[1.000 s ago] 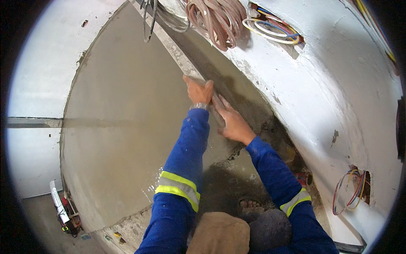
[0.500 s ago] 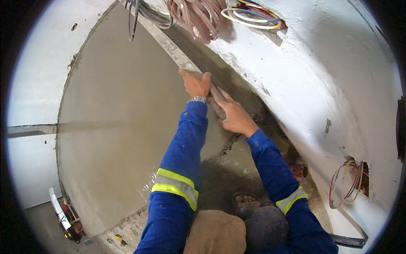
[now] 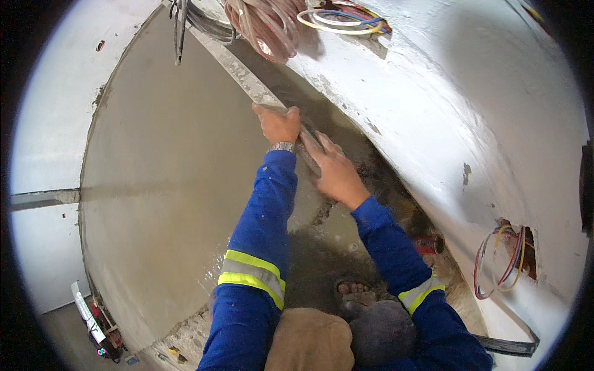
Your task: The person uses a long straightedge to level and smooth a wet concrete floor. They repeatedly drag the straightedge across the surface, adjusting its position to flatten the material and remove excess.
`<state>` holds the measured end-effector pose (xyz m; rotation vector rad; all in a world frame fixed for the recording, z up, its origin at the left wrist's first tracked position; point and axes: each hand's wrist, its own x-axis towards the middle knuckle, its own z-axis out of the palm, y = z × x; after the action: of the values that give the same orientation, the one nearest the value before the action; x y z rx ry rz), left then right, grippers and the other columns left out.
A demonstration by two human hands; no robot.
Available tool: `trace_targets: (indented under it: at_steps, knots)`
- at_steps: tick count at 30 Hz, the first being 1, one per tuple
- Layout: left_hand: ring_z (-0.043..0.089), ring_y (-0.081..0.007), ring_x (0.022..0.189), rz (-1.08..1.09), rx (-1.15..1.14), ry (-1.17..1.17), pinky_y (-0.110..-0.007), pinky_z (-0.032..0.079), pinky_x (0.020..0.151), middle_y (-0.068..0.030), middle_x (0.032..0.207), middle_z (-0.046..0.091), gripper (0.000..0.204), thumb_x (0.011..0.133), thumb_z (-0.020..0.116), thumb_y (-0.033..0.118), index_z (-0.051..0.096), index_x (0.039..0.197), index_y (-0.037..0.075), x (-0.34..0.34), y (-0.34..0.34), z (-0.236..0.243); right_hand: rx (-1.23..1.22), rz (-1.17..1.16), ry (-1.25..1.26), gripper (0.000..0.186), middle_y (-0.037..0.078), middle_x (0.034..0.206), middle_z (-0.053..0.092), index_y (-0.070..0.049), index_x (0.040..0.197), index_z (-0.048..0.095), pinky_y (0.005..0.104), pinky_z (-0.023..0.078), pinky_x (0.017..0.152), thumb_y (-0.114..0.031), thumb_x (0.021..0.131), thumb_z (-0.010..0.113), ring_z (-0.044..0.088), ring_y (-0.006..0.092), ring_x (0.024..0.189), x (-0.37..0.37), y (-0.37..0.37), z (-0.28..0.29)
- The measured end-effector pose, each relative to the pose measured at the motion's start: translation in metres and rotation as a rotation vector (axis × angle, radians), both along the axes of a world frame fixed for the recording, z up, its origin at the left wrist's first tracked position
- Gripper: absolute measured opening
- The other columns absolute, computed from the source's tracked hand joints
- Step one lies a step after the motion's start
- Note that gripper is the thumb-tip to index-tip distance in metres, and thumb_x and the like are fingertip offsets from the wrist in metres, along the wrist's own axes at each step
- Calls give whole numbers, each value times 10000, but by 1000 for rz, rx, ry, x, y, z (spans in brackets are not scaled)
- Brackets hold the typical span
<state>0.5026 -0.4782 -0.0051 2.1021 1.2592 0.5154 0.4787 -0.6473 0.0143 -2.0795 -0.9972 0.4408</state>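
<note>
My left hand (image 3: 277,123) is closed around a long, flat, cement-streaked bar (image 3: 238,77) that runs diagonally over the smooth, wet screed (image 3: 148,142). Just below and right of it, my right hand (image 3: 334,167) grips the same bar, its fingers lying along the side and partly hidden. A dark, rougher strip of wet floor lies between the bar and the white wall (image 3: 427,117) on the right. My bare foot (image 3: 351,289) rests in the dark wet cement below my hands.
Coiled hoses (image 3: 263,25) and cables hang at the top. Wire loops come from wall openings above (image 3: 349,21) and at lower right (image 3: 513,260). A red pipe (image 3: 426,245) sits by the wall's foot. Assorted gear (image 3: 90,318) lies at lower left beyond the screed's edge.
The view has shifted, so walls and wires sit further left and mostly higher. My hands, still on the bar, moved less in the picture, ending slightly nearer the right wall's base.
</note>
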Motion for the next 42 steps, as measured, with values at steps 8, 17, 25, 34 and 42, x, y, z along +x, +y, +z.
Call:
trace_targets:
  at_steps: [8,17,25,34,42]
  knots:
    - [382,-422,1317,-287,-39,101,-395,315,1093,-391,1373,361,1215,726,659,676,145,1398,-196,-17,51,-8,-3,-74,-334,625,286,1445,311,51,1343,432,604,203,1100,-149,777,608,251,429,1380,-76,9,15]
    - [623,-307,1099,-648,241,250,-386,501,921,-198,1193,628,614,801,732,269,499,1323,45,-161,110,84,189,806,-104,322,212,941,649,29,1001,609,446,538,699,-203,778,600,650,367,840,-247,4,-12]
    - [695,-187,644,-657,-64,893,-324,536,630,-45,628,685,416,780,730,153,610,1173,93,-333,109,129,92,1281,134,145,185,856,660,-31,850,677,477,541,660,-145,781,618,675,354,853,-290,-22,-23]
    - [695,-298,812,-793,-343,934,-410,546,704,-145,903,709,573,777,751,387,571,1255,127,-395,-3,137,214,1298,212,147,202,793,643,-3,763,660,483,528,636,-140,728,618,657,378,797,-307,-20,-26]
    - [704,-255,870,-437,-387,712,-359,553,760,-162,1016,698,582,775,780,286,550,1272,88,-453,68,97,42,1265,149,178,220,867,626,3,869,642,481,530,718,-116,745,592,642,389,866,-324,-29,-38]
